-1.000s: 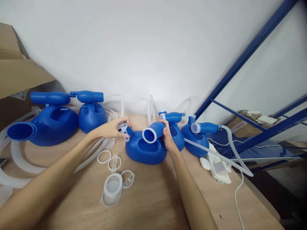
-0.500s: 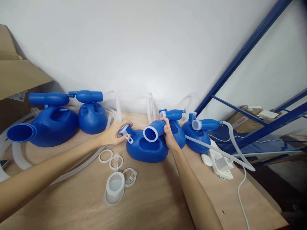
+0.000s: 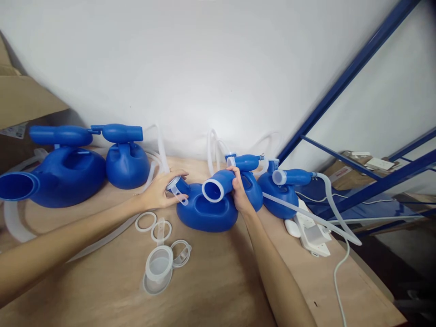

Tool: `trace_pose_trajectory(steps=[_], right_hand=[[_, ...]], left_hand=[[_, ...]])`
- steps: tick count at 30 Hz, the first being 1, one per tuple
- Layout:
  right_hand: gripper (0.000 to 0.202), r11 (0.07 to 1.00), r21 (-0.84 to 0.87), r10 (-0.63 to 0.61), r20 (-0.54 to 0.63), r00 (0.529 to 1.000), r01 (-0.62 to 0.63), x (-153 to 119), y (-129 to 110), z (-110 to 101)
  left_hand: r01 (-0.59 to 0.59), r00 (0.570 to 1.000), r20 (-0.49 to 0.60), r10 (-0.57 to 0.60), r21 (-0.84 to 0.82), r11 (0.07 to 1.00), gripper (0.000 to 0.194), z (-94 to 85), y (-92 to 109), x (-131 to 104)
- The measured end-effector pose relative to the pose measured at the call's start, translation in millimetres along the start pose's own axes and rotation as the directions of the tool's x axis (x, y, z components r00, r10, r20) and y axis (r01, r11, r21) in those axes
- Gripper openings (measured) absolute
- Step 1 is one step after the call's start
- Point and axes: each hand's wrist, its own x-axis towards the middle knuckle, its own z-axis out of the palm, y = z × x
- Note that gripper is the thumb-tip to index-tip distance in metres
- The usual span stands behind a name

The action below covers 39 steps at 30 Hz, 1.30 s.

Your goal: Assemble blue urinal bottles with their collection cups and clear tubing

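A blue plastic bottle (image 3: 207,213) lies on the wooden table, its handle hollow facing me. On its left spout sits a translucent cap with a strap (image 3: 179,193), and my left hand (image 3: 163,188) is closed around that cap and spout. My right hand (image 3: 240,190) grips the blue tube piece (image 3: 221,184) above the bottle's right side; a white ring surrounds its open mouth. Several clear rings and lids (image 3: 159,262) rest on the table in front of the bottle.
More blue bottles stand at the left (image 3: 68,177) and right (image 3: 277,195), with translucent hoses (image 3: 334,200) around them. A white power strip (image 3: 311,231) with a cable lies near the right edge. A cardboard box (image 3: 30,100) and blue metal frame (image 3: 340,77) flank the table.
The view has shifted slightly, so the left bottles and the clear rings appear further left. Around the left spout, my left fingers have moved a little, and the cap's strap is tilted differently.
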Motion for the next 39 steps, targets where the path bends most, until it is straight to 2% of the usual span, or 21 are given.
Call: trace_pose_trajectory(steps=[2,5,10,18,26,31,36,39], right_hand=[[0.06,1.0,0.007,0.0,-0.003,1.0,0.0,-0.3,0.2,0.3],[0.058,1.0,0.017,-0.003,-0.009,1.0,0.003,-0.7,-0.5,1.0],[0.058,1.0,-0.002,0.013,-0.005,1.0,-0.013,0.2,-2.7,2.1],[0.055,0.999,0.03,0.03,0.005,1.0,-0.031,-0.5,-4.4,4.0],[0.053,0.999,0.032,0.036,-0.009,0.999,-0.036,0.7,-1.5,1.8],[0.05,0.999,0.042,0.029,-0.004,1.0,-0.029,0.6,-1.6,2.6],[0.049,0.999,0.016,0.029,-0.022,0.999,-0.029,0.8,-1.2,1.9],[0.048,0.999,0.027,0.03,-0.025,0.999,-0.029,0.5,-0.3,1.3]], left_hand=[[0.026,0.999,-0.031,-0.026,-0.006,1.0,0.06,2.1,1.1,-0.2],[0.102,0.991,-0.088,-0.102,-0.008,0.995,0.054,7.7,3.5,-0.6],[0.26,0.953,-0.165,-0.255,0.011,0.965,0.047,16.0,10.6,-1.9],[0.286,0.93,-0.249,-0.269,0.034,0.958,0.046,23.7,18.1,-4.5],[0.344,0.9,-0.287,-0.329,0.004,0.939,0.045,27.5,22.3,-3.0],[0.427,0.853,-0.341,-0.396,0.019,0.904,0.043,31.8,32.1,1.8],[0.557,0.77,-0.386,-0.509,0.016,0.83,0.041,37.0,43.3,10.0],[0.602,0.736,-0.407,-0.541,0.027,0.798,0.04,38.8,47.1,13.6]])
